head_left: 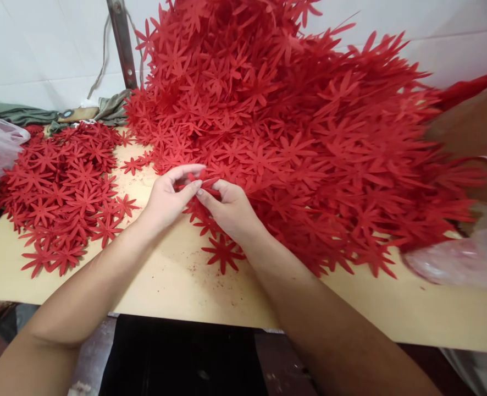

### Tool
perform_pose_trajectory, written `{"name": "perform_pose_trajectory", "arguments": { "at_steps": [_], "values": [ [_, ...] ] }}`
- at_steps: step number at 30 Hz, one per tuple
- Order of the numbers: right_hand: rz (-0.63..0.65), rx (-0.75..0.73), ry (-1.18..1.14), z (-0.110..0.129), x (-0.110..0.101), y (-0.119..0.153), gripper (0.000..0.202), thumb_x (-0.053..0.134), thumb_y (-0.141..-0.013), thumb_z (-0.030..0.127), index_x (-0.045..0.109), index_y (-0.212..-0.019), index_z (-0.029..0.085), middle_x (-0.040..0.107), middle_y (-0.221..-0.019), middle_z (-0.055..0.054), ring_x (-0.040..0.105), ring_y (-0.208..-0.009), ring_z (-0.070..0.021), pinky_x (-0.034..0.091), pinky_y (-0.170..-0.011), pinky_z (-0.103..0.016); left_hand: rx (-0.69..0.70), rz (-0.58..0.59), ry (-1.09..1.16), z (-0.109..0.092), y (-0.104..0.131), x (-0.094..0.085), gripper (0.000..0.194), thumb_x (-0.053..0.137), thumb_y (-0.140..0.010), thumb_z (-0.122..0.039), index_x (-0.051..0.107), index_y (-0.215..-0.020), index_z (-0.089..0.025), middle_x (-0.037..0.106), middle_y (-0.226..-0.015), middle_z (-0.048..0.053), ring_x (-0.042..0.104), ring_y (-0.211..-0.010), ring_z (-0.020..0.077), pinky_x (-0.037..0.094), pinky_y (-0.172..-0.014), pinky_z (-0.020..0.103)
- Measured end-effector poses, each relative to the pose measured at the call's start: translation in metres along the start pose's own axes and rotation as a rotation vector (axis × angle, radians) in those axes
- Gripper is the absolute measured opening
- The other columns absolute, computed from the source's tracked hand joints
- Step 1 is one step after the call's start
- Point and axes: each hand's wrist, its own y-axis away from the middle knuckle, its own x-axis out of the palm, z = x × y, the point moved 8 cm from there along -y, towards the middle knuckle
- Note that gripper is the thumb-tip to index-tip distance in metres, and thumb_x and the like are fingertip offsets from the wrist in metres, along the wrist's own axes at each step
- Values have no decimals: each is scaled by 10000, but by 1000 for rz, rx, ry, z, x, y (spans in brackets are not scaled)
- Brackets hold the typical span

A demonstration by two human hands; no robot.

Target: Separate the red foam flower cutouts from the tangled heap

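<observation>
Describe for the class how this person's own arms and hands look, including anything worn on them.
The left hand and right hand wear no gloves, and no rings show. The left forearm and right forearm show no sleeve, watch or bracelet.

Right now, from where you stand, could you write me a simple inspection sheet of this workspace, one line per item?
Surface: pale yellow, flat tabletop, with tiny red specks near the hands.
Job's things: large heap of red, flower-shaped cutouts at centre and right; smaller heap of the same red cutouts at left.
Clutter: whitish see-through plastic bag at far left, clear crumpled plastic at right, grey-green cloth behind.
Grippers: two bare hands; left hand and right hand together hold a red petalled piece.
Cables: thin grey cord against the wall.
Surroundings: white tiled wall, dark metal post.
</observation>
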Motion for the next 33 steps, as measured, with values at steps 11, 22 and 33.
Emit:
{"name": "perform_pose_trajectory", "arguments": {
  "at_steps": [11, 22, 33],
  "values": [
    [74, 41, 54, 2, 11, 6, 310, 703, -676, 473, 633, -708, 172, 586, -564, 32, 508, -473, -72, 417, -444, -213, -137, -110, 107, 4, 0, -7, 263, 702, -714, -176, 492, -558, -157, 494, -471, -73, 418, -440, 22, 347, -465, 170],
    [30, 186, -42, -5, 13, 9, 465, 740, -543, 589, 579, -624, 159, 497, -503, 62, 426, -413, -33, 372, -392, -193, -153, -130, 110, 6, 0, -5, 390, 724, -703, -328, 429, -516, -155, 471, -439, -72, 394, -405, 20, 319, -446, 187],
    [-44, 168, -207, -10, 3, 2, 230, 770, -574, 356, 629, -617, 180, 572, -534, 55, 492, -492, -51, 427, -482, -195, -90, -89, 216, 4, -2, -7, 193, 764, -615, -164, 586, -685, -134, 590, -590, -61, 510, -524, 25, 409, -546, 163]
  ]
}}
